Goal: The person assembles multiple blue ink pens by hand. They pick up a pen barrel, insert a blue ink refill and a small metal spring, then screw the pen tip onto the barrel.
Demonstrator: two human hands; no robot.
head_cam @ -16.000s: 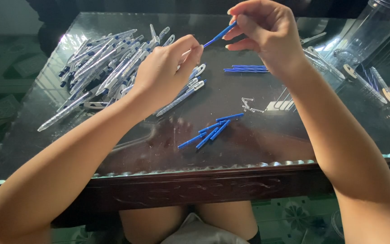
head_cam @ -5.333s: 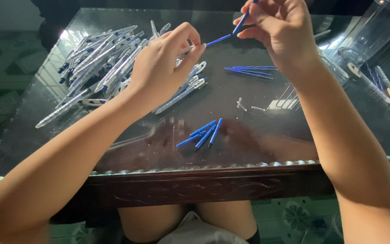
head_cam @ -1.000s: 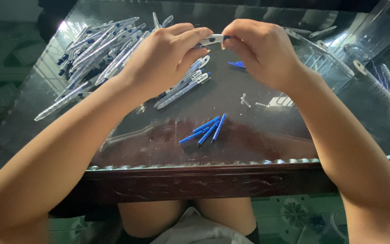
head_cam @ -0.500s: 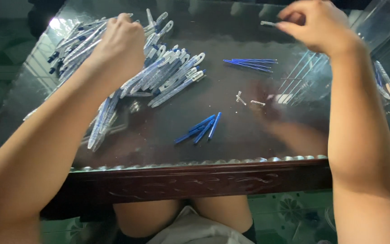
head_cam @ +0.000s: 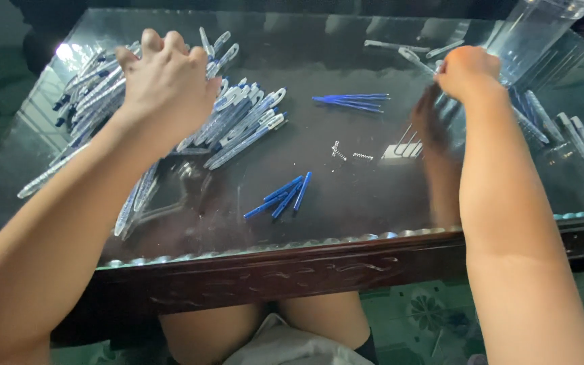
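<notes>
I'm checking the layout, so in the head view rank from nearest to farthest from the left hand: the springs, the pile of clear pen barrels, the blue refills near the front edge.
1. Pile of clear pen barrels, right beside the left hand.
2. Blue refills, nearer the front edge.
3. Springs, toward the centre-right.

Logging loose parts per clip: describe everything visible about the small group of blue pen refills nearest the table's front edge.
The blue pen refills are four or five thin, plastic-looking blue sticks lying flat on the dark glass tabletop. They lie nearly parallel, slanting up to the right, some touching or overlapping. Neither hand touches them: they lie between the two forearms, below the two small metal springs.
</notes>
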